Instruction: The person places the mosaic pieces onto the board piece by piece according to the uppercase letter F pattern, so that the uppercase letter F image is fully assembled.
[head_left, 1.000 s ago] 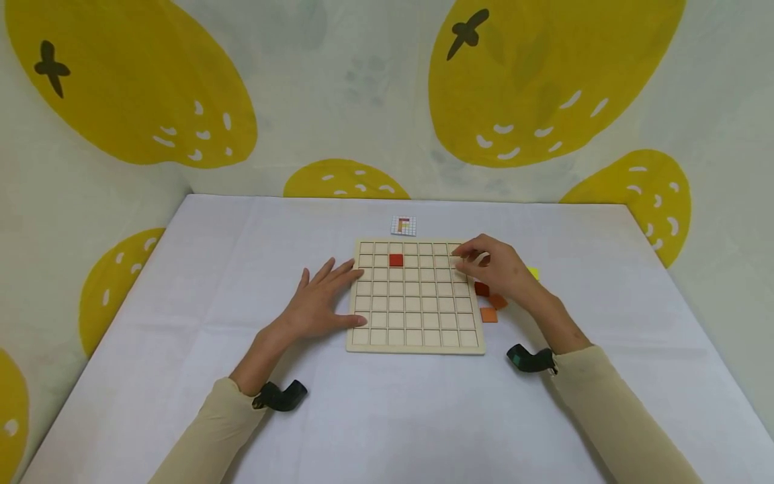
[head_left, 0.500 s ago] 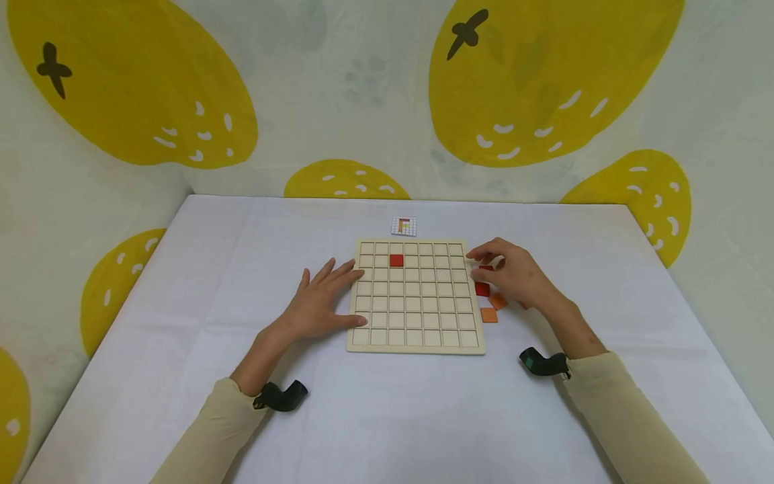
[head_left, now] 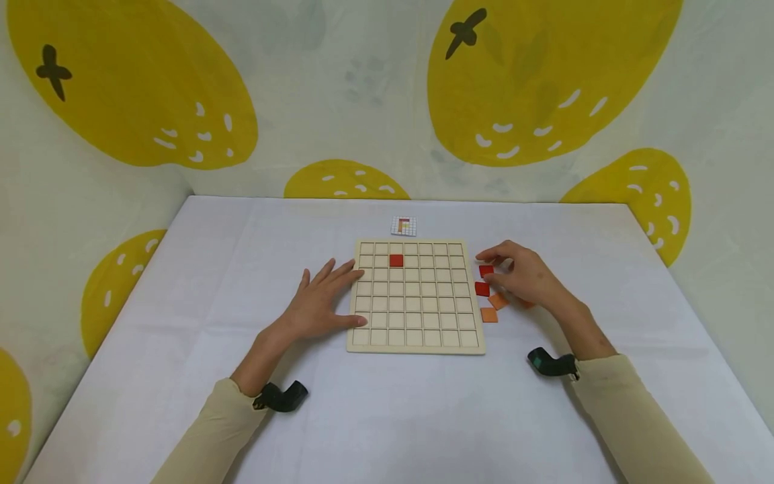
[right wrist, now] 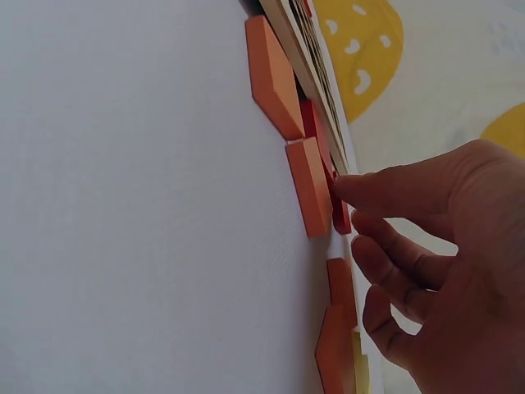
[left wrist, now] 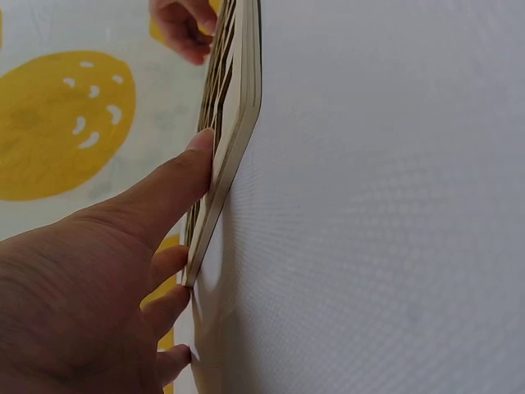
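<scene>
A pale wooden grid board (head_left: 421, 302) lies on the table with one red square tile (head_left: 396, 260) in a cell of its second row. My left hand (head_left: 316, 306) rests on the board's left edge, fingers spread and thumb on top. Beyond the right edge, my right hand (head_left: 517, 272) has its index finger and thumb apart around a loose red tile (head_left: 486, 270). The right wrist view shows the thumb close by that red tile (right wrist: 341, 215); whether it touches cannot be told. Another red tile (head_left: 482, 289) lies just nearer.
Orange tiles (head_left: 489, 314) lie loose beside the board's right edge, and another (head_left: 527, 304) is partly under the right hand. A yellow piece (right wrist: 361, 365) shows in the right wrist view. Behind the board sits a small card with a coloured grid pattern (head_left: 404, 226).
My right hand has moved right, off the board's upper right corner, to the loose tiles. The far loose red tile now shows between its fingers. My left hand and the board have stayed put.
</scene>
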Action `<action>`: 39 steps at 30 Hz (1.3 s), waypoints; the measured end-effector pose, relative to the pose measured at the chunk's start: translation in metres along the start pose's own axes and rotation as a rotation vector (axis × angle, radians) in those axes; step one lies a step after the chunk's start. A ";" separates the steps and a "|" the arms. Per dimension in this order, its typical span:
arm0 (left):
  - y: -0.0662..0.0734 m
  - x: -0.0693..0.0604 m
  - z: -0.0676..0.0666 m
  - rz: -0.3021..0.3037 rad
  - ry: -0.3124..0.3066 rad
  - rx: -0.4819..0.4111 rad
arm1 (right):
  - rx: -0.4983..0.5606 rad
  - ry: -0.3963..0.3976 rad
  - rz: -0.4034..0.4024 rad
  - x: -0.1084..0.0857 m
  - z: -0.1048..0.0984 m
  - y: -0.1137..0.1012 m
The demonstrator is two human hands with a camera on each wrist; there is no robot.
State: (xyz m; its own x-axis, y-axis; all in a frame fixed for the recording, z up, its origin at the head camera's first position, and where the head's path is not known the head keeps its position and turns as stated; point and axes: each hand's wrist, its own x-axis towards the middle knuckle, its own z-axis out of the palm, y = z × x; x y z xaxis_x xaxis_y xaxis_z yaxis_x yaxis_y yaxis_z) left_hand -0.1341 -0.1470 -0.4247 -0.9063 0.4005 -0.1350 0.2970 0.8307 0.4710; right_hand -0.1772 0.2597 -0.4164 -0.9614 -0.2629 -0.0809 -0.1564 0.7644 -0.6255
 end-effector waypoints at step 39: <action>0.000 0.001 0.002 -0.001 0.006 -0.003 | 0.034 -0.018 0.000 0.016 0.004 -0.014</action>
State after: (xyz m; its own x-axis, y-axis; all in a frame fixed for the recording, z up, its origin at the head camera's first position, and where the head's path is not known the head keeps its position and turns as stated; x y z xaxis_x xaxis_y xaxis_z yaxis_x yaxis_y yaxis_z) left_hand -0.1340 -0.1458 -0.4259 -0.9085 0.3972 -0.1298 0.2953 0.8300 0.4731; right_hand -0.1897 0.2422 -0.4118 -0.9572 -0.2735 -0.0949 -0.1482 0.7443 -0.6512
